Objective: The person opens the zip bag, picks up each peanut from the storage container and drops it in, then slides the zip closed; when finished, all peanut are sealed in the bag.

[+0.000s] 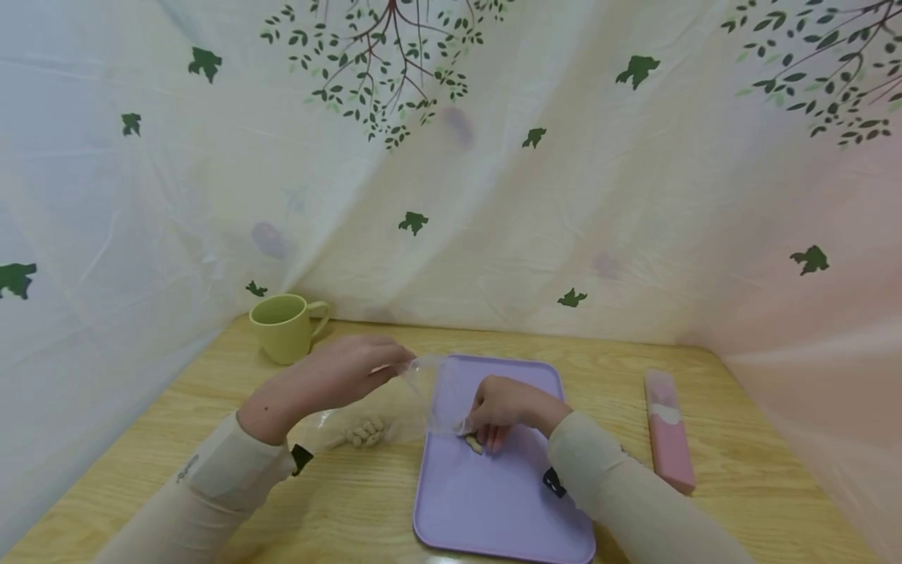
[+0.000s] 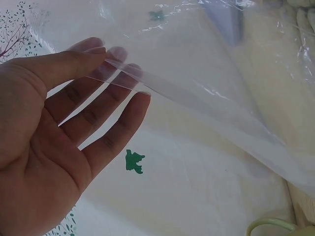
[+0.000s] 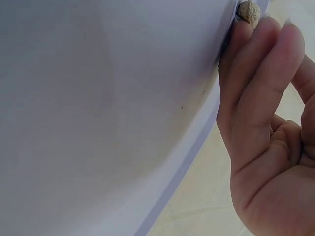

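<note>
My left hand [image 1: 338,380] pinches the upper edge of a clear plastic bag [image 2: 197,108] between thumb and fingers; its other fingers spread loosely behind the film. The bag stretches down and right, with several peanuts in shells [image 1: 365,432] in its left part. The bag's mouth lies over the purple tray [image 1: 500,501]. My right hand [image 1: 503,407] is low over the tray, thumb and forefinger at the bag's lower edge, where they seem to grip it. A peanut [image 3: 249,13] sits right at my right fingertips, close to the tray surface.
A yellow-green mug [image 1: 282,333] stands at the back left of the wooden table [image 1: 331,501]. To the tray's right lies a long pink case [image 1: 669,439]. A light cloth [image 1: 493,258] with printed leaves hangs behind the table and at both sides.
</note>
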`<state>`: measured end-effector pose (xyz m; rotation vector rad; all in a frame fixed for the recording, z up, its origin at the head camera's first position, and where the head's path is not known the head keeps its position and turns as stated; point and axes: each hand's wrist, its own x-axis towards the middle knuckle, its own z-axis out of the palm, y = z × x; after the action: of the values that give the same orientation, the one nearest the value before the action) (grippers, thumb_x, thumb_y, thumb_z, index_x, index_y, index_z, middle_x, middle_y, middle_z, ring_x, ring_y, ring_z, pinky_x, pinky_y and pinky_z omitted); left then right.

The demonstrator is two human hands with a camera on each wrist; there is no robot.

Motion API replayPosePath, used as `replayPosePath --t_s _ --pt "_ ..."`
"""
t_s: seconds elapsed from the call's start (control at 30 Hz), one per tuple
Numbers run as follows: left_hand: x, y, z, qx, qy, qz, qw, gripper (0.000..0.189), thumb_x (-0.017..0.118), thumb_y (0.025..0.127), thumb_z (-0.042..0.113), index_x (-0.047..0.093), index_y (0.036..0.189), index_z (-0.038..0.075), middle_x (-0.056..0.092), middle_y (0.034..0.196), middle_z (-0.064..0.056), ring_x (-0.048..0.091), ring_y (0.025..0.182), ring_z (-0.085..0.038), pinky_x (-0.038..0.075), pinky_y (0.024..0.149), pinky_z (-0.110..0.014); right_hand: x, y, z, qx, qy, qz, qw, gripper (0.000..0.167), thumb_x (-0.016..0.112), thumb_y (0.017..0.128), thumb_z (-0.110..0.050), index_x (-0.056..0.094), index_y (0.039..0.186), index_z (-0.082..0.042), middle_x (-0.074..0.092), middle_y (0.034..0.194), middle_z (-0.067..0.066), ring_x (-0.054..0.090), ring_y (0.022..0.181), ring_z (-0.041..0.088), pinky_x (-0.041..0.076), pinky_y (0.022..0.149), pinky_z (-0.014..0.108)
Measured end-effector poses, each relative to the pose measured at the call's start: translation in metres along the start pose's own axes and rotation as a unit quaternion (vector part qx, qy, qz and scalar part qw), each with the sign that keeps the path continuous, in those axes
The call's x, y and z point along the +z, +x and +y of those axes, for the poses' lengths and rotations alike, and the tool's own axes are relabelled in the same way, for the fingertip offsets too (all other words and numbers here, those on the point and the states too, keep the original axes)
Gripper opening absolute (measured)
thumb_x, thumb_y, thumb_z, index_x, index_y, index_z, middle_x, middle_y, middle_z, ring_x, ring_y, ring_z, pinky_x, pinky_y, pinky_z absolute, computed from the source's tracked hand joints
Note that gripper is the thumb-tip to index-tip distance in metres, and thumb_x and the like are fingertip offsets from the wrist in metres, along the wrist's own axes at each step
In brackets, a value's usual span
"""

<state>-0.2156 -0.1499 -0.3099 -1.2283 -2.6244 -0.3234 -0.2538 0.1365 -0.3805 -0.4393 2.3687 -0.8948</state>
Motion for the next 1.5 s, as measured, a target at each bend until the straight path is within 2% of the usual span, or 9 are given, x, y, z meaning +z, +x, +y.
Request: replayPosePath --t_s 0.47,0.7,0.87,0.97,1.1,1.33,1.5 --pt "0.001 0.000 0.000 -0.007 0.002 -0.004 1.0000 0.022 0.064 0.107 0.014 0.076 0.126 0.013 0.079 0.119 -0.002 0.077 0.109 -0.021 0.065 0.094 -0.042 0.000 -0.003 -0.002 -0.006 0.025 -0.006 0.9996 0.021 0.075 0.097 -0.012 0.073 0.079 -0.001 0.071 0.063 0.006 0.064 0.048 0.010 0.061 0.052 0.026" --pt "0.001 0.001 -0.001 0.000 -0.003 -0.001 1.0000 0.021 0.065 0.107 0.011 0.076 0.124 0.012 0.079 0.118 -0.002 0.077 0.109 -0.021 0.065 0.094 -0.042 -0.012 -0.018 0.002 -0.011 0.021 0.040 0.9989 0.025 0.081 0.094 -0.022 0.074 0.078 -0.004 0.072 0.068 0.005 0.068 0.053 0.012 0.064 0.059 0.032" --pt "0.000 0.004 0.000 0.002 -0.005 -0.004 1.0000 0.021 0.064 0.107 0.013 0.076 0.125 0.012 0.079 0.118 -0.002 0.077 0.109 -0.021 0.065 0.094 -0.041 -0.027 -0.029 0.001 -0.014 0.034 0.074 0.9966 0.033 0.083 0.094 -0.035 0.076 0.090 -0.003 0.074 0.076 0.006 0.071 0.058 0.015 0.068 0.069 0.041" --pt "-0.001 0.004 0.000 0.002 -0.005 -0.006 1.0000 0.021 0.064 0.108 0.013 0.076 0.125 0.012 0.079 0.118 -0.002 0.077 0.109 -0.021 0.065 0.094 -0.041 -0.035 -0.035 -0.001 -0.024 0.055 0.090 0.9941 0.037 0.080 0.096 -0.037 0.077 0.098 -0.001 0.075 0.080 0.009 0.071 0.060 0.017 0.068 0.073 0.045" --pt "-0.001 0.003 0.000 -0.001 -0.003 -0.008 1.0000 0.021 0.065 0.107 0.013 0.076 0.125 0.012 0.079 0.119 -0.002 0.077 0.109 -0.021 0.065 0.094 -0.041 -0.042 -0.042 -0.003 -0.044 0.082 0.104 0.9902 0.038 0.078 0.098 -0.039 0.075 0.100 -0.001 0.076 0.084 0.014 0.071 0.062 0.018 0.068 0.076 0.049" --pt "0.000 0.003 0.002 -0.002 -0.003 -0.011 0.9999 0.022 0.064 0.108 0.014 0.076 0.126 0.013 0.079 0.118 -0.001 0.077 0.109 -0.020 0.065 0.093 -0.041 -0.041 -0.052 -0.012 -0.056 0.125 0.123 0.9830 0.036 0.080 0.097 -0.040 0.072 0.102 -0.005 0.077 0.087 0.011 0.072 0.065 0.018 0.068 0.073 0.043" --pt "0.000 0.003 0.002 -0.005 -0.003 -0.010 0.9999 0.022 0.065 0.108 0.014 0.076 0.126 0.012 0.079 0.119 -0.002 0.077 0.109 -0.021 0.065 0.094 -0.041 -0.036 -0.054 -0.022 -0.079 0.142 0.120 0.9793 0.037 0.081 0.096 -0.040 0.072 0.102 -0.005 0.077 0.085 0.009 0.072 0.065 0.017 0.067 0.069 0.037"
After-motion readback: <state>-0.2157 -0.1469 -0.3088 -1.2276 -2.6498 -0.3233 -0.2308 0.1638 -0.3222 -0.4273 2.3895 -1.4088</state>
